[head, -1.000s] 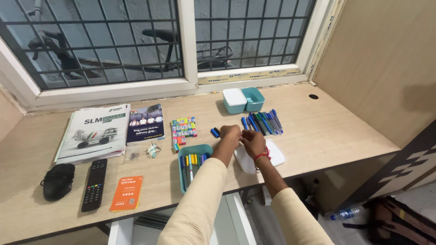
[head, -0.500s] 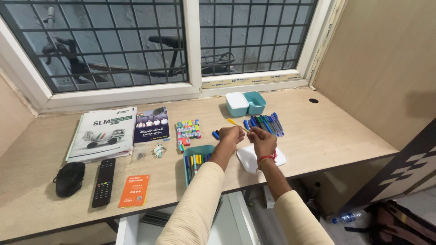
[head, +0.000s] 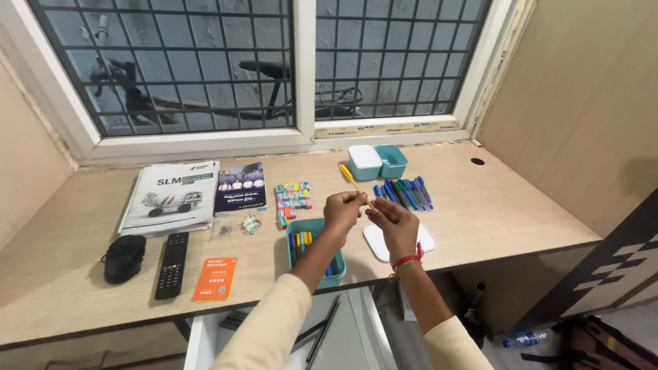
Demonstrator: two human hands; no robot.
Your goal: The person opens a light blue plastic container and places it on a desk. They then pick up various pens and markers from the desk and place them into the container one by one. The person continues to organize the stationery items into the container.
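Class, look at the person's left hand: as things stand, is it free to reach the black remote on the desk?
Probably not at once: the left hand is holding the yellow pen with the right hand. The path to the remote looks unobstructed.

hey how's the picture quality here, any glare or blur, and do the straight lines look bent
Head view: soft, even light, no glare on the desk; the window frame splays outward from wide-angle distortion; the hands and yellow pen look reasonably sharp; beyond the window grille it is dim and hazy.
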